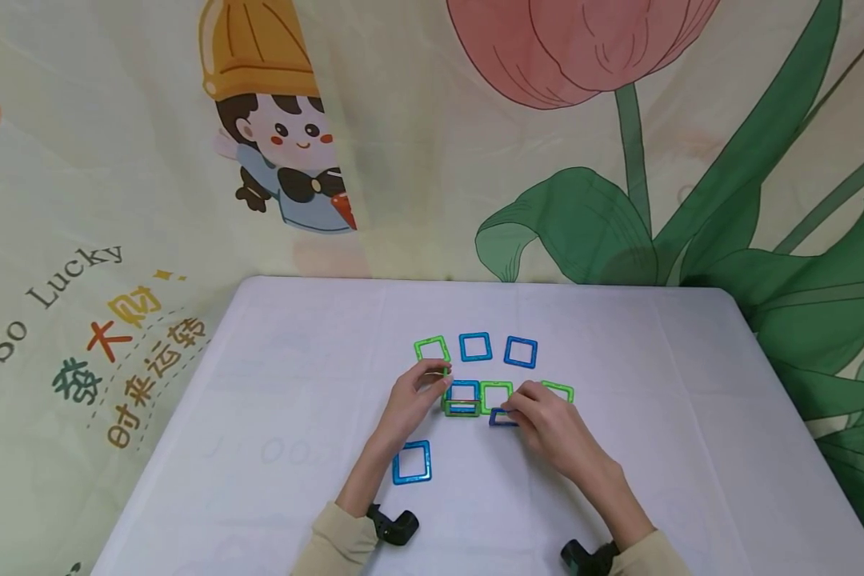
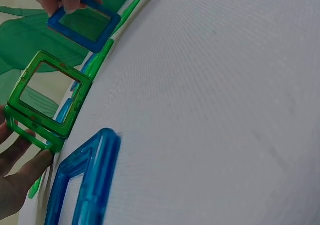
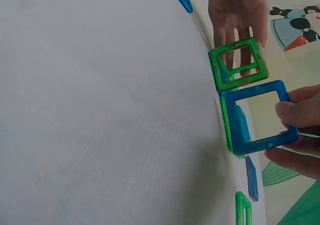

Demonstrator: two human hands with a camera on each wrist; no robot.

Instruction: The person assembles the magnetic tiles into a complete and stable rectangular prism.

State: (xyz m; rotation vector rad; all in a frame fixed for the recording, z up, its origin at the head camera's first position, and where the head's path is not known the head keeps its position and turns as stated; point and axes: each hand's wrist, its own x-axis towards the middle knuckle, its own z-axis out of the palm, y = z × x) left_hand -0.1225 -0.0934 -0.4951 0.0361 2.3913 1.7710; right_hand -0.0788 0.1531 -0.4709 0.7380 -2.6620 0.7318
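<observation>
Blue and green square frames, which look like magnetic tiles, lie or stand mid-table. My right hand [image 1: 547,420] pinches a blue magnetic tile [image 3: 260,147] by one edge, thumb on one face and fingers behind. It is upright at the near edge of a flat green tile [image 1: 506,384]. Beside it a green tile [image 2: 17,92] stands upright before a flat blue tile [image 1: 464,384]. At the left of that group, my left hand [image 1: 418,396] holds another green tile [image 2: 30,137] between thumb and fingers, partly hidden by the standing one.
Behind the group lie a green tile [image 1: 432,342] and two blue tiles, one blue tile [image 1: 475,347] in the middle. Another green tile [image 1: 563,390] is partly behind my right hand. Nearer, by my left forearm, is a blue tile [image 1: 412,478]. A white cloth covers the table [image 1: 691,384].
</observation>
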